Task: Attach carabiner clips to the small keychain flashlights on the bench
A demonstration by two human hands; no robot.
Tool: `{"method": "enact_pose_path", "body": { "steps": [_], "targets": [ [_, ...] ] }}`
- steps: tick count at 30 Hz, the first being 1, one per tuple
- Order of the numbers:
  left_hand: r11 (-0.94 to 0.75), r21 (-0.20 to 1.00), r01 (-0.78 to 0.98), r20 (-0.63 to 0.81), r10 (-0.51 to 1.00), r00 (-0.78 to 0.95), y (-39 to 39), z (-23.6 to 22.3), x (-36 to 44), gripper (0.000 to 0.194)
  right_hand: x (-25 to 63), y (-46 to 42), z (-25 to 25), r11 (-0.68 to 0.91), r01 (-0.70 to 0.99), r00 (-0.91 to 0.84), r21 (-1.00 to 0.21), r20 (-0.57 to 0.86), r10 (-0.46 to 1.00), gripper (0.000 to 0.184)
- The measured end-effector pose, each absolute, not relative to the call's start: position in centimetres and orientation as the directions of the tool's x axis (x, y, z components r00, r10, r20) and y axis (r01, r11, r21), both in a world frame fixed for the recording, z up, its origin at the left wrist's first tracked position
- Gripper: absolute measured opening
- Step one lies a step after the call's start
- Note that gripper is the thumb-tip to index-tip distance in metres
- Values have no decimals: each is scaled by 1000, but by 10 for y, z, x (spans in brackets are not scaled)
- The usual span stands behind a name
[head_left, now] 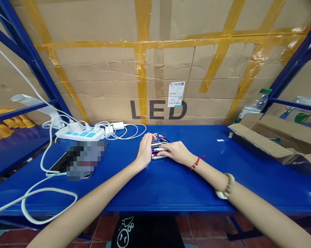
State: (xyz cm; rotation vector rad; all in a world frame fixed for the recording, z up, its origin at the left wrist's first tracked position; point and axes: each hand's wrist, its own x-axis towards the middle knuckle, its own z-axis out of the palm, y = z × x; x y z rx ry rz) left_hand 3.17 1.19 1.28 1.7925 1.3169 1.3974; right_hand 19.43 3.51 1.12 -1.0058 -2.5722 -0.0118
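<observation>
Several pens (158, 150) with silvery, blue and red parts lie side by side on the blue table (150, 193), with more pen tips showing behind them. Against their left ends rests my left hand (145, 148), fingers together and curled round the far side of the bunch. My right hand (178, 152) grips the pens from the right, its thumb and fingers over their right ends. Part of the bunch is hidden under both hands.
To the left, a white power strip (80, 132) trails looping white cables beside a blurred-out phone-like item (85, 160). An open cardboard box (264, 137) holding pens stands right, near a green-capped bottle (261, 100). Behind rises a large taped carton (106, 75).
</observation>
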Motion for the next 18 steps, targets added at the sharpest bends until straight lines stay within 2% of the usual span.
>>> {"method": "enact_pose_path", "body": {
  "steps": [7,12,18],
  "targets": [
    [-425,828,366,455,890,6,13,11,31,29,195,38,7,764,632,-671,-132,401,624,40],
    [-428,827,365,459,888,2,14,12,31,28,195,37,8,759,643,-685,-102,366,629,38],
    [-443,816,371,475,880,8,15,11,30,31,195,38,10,749,649,-659,-132,394,641,34]
  ]
}}
